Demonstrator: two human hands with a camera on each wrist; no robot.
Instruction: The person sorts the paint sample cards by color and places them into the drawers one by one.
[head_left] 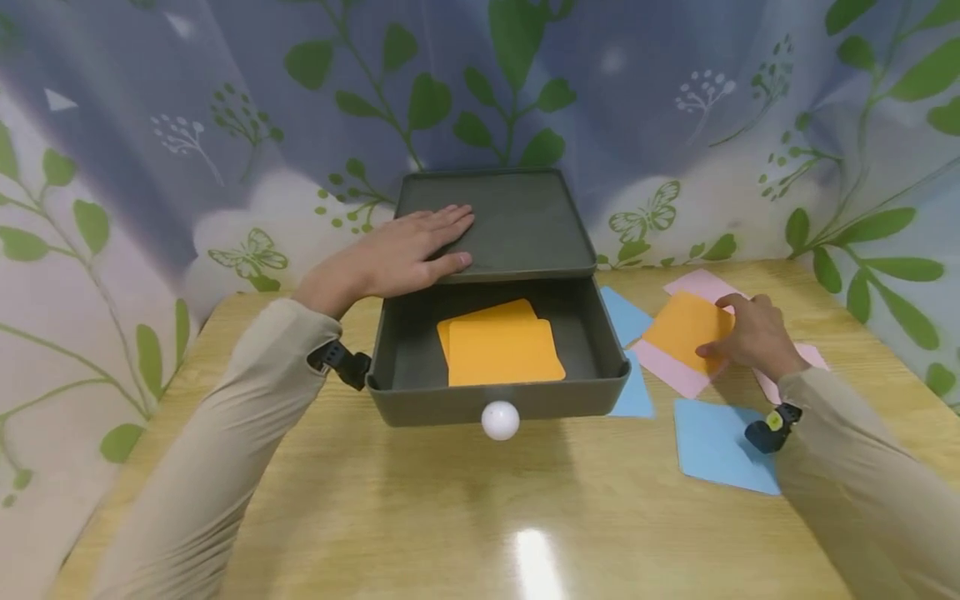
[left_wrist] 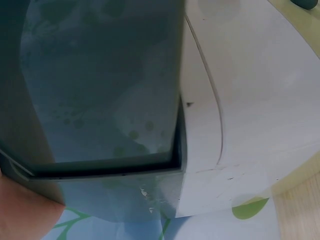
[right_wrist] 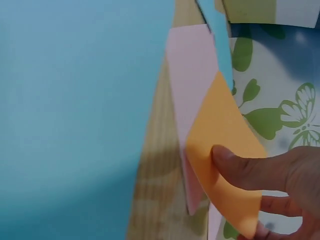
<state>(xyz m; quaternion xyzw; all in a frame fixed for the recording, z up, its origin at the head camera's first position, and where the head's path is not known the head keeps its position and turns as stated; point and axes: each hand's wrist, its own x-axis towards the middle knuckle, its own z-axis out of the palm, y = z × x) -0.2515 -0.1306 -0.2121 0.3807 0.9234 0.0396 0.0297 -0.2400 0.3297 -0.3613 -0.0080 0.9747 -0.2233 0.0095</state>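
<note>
My left hand (head_left: 405, 250) rests flat, fingers straight, on the raised lid (head_left: 517, 221) of a dark grey box (head_left: 427, 407). A white round knob (head_left: 500, 421) sits on the box's front. Inside lie two overlapping orange cards (head_left: 506, 354). To the right of the box, my right hand (head_left: 757, 337) pinches another orange card (head_left: 678, 325) by its edge, above pink cards (head_left: 675, 373). The right wrist view shows this orange card (right_wrist: 220, 120) tilted between thumb and fingers. Only some skin of the left hand (left_wrist: 25, 210) shows in the left wrist view.
A blue card (head_left: 723, 442) lies nearest the right wrist. More blue cards (head_left: 624, 315) lie close against the box's right side, and a pink card (head_left: 813, 358) is partly hidden behind the right hand. A leaf-patterned curtain (head_left: 300, 167) hangs behind the wooden table (head_left: 420, 517).
</note>
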